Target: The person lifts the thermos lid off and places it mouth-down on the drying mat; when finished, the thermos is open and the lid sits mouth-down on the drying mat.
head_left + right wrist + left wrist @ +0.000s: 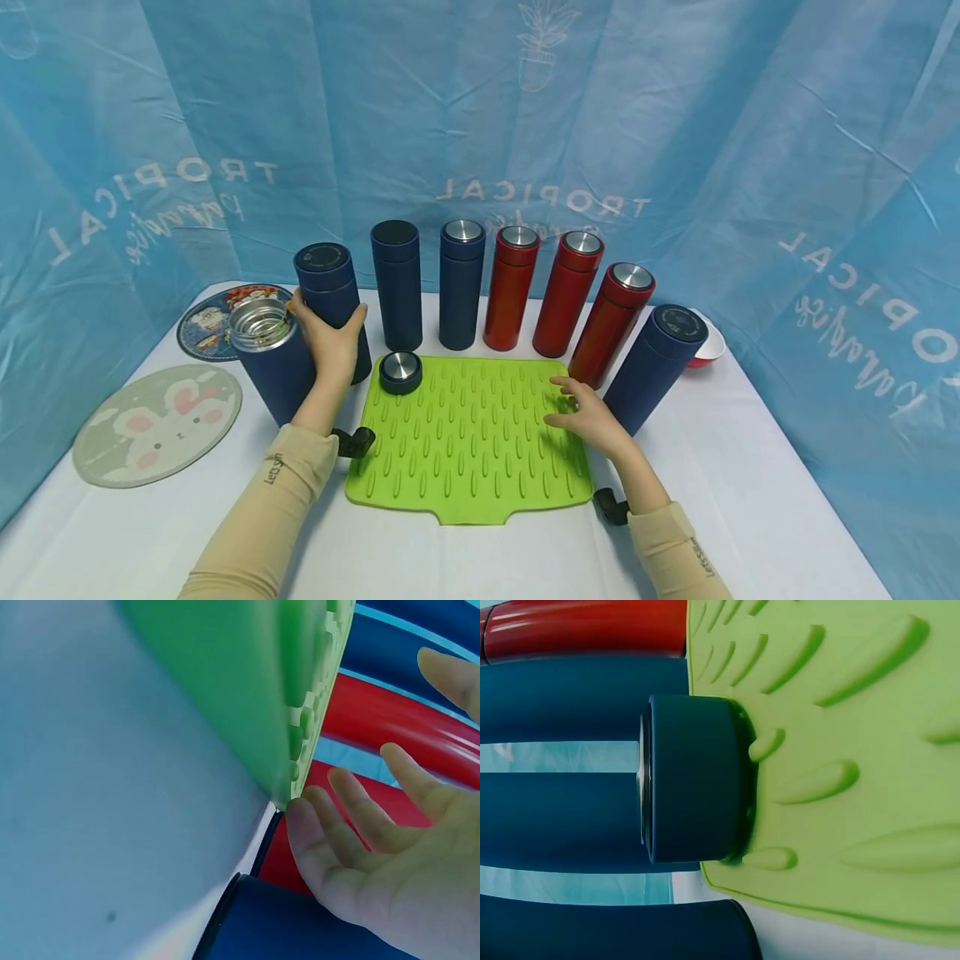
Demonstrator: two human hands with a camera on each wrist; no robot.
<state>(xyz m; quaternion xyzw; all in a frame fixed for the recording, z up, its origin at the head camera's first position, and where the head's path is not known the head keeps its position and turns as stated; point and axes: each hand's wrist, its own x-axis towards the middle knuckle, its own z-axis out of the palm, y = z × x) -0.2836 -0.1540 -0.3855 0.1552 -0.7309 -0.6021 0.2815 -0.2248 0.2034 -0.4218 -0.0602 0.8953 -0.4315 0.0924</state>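
My left hand (330,337) grips a capped blue bottle (330,287), fingers at its left side and thumb at its right. Just left of that hand stands an uncapped blue bottle (273,358) with a steel mouth. A dark blue lid with a silver top (401,372) rests on the green mat (480,442) near its back left corner; the left wrist view shows the lid (694,780) close up, but no hand. Over the mat's right edge, my right hand (592,417) has its fingers spread and holds nothing. In the right wrist view this hand (382,855) is beside red bottles.
Behind the mat stand two blue bottles (397,287) (461,287) and red bottles (512,292). Another blue bottle (645,375) is right of my right hand, a red and white bowl (712,342) behind it. Two round mats (161,425) (206,321) lie at the left.
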